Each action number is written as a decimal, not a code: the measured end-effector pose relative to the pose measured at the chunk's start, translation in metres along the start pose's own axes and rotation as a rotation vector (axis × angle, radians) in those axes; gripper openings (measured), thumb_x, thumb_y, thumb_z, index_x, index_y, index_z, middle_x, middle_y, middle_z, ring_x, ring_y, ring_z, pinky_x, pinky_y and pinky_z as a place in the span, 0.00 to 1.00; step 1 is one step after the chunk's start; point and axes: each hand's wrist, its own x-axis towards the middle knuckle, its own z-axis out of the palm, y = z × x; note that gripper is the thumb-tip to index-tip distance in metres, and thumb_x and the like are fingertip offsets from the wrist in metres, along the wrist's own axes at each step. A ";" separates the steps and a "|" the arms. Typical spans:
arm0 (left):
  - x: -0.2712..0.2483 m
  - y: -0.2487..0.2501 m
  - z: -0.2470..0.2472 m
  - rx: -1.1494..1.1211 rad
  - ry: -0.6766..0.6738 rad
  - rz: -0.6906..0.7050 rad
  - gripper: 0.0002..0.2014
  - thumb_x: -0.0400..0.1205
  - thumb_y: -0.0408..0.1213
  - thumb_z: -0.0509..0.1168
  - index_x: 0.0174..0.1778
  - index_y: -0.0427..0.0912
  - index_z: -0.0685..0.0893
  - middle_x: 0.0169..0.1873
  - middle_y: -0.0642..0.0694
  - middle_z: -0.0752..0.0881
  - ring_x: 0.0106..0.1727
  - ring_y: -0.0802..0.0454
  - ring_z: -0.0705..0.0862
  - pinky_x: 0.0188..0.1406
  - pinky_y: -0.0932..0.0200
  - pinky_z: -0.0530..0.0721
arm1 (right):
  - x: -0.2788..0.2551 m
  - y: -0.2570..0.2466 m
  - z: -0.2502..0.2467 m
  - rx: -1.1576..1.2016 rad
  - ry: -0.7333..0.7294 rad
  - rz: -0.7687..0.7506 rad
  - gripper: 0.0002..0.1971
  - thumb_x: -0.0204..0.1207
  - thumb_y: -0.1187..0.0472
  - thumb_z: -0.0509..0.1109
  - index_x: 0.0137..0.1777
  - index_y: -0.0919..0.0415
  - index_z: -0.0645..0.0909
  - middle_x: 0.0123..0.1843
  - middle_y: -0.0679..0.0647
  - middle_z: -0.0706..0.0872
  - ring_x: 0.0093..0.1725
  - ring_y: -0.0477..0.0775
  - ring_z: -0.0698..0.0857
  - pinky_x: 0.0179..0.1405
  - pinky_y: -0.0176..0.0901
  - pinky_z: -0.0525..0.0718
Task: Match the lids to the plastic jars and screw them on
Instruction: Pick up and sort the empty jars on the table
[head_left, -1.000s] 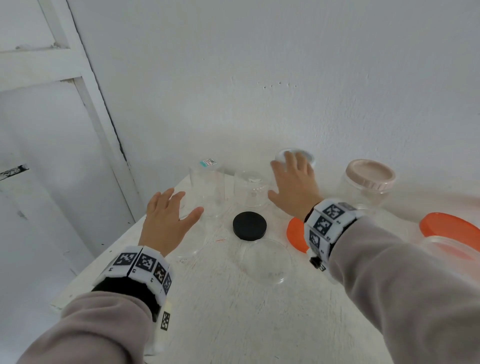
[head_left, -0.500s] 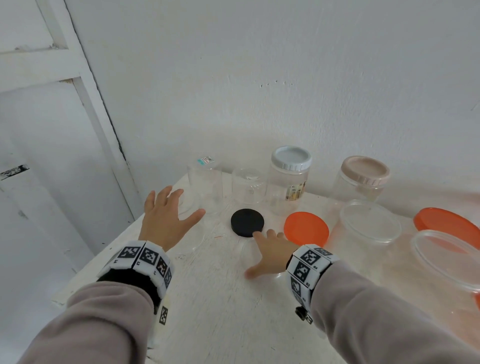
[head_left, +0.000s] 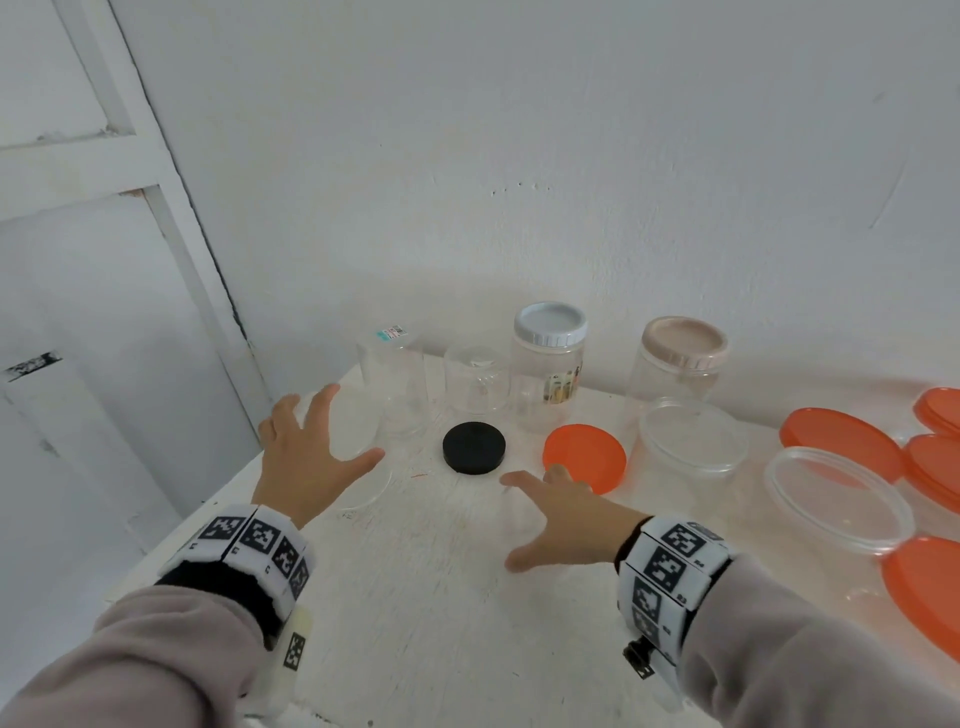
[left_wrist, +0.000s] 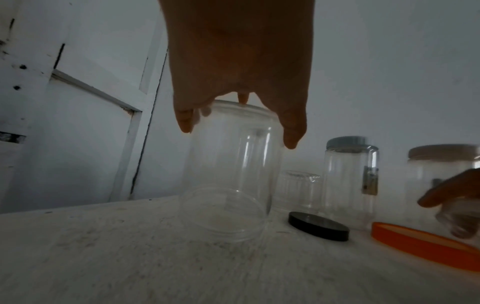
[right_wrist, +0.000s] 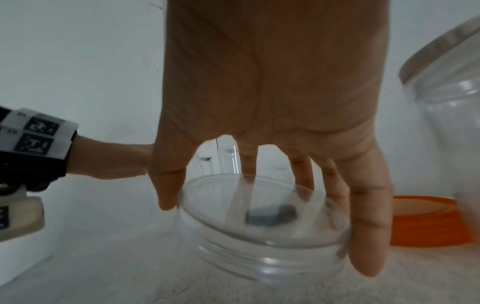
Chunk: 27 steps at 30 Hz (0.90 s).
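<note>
Head view: two hands spread over a white table (head_left: 415, 623), jars and lids ranged along the wall.
Right hand (head_left: 563, 519): fingers and thumb curled over the rim of a low clear jar (right_wrist: 262, 226); half a second earlier it had only just reached it.
Left hand (head_left: 306, 467): fingers splayed and relaxed above a tall clear jar (left_wrist: 233, 174), position unchanged.
Lids: black lid (head_left: 474, 447) and orange lid (head_left: 584, 457) lay loose ahead of the right hand.

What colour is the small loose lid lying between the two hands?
Black lid, seen best in the head view.
</note>
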 end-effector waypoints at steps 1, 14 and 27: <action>-0.005 0.002 -0.003 -0.038 0.039 -0.002 0.47 0.69 0.55 0.77 0.81 0.53 0.59 0.75 0.34 0.59 0.75 0.34 0.57 0.72 0.37 0.63 | -0.006 0.004 -0.001 0.037 0.005 -0.010 0.46 0.63 0.36 0.75 0.77 0.30 0.51 0.67 0.52 0.62 0.70 0.62 0.65 0.65 0.58 0.75; -0.075 0.042 -0.020 -0.920 -0.313 -0.160 0.26 0.62 0.69 0.73 0.55 0.86 0.72 0.70 0.49 0.67 0.59 0.44 0.78 0.53 0.45 0.84 | -0.079 0.056 -0.016 0.784 -0.050 -0.077 0.40 0.53 0.40 0.81 0.67 0.27 0.69 0.66 0.51 0.70 0.64 0.53 0.78 0.46 0.44 0.87; -0.108 0.112 0.026 -1.206 -0.636 -0.367 0.48 0.49 0.48 0.84 0.63 0.46 0.68 0.51 0.38 0.80 0.45 0.42 0.86 0.46 0.52 0.89 | -0.147 0.104 -0.043 0.974 0.061 -0.113 0.35 0.55 0.45 0.82 0.63 0.23 0.74 0.68 0.55 0.71 0.64 0.55 0.80 0.48 0.50 0.88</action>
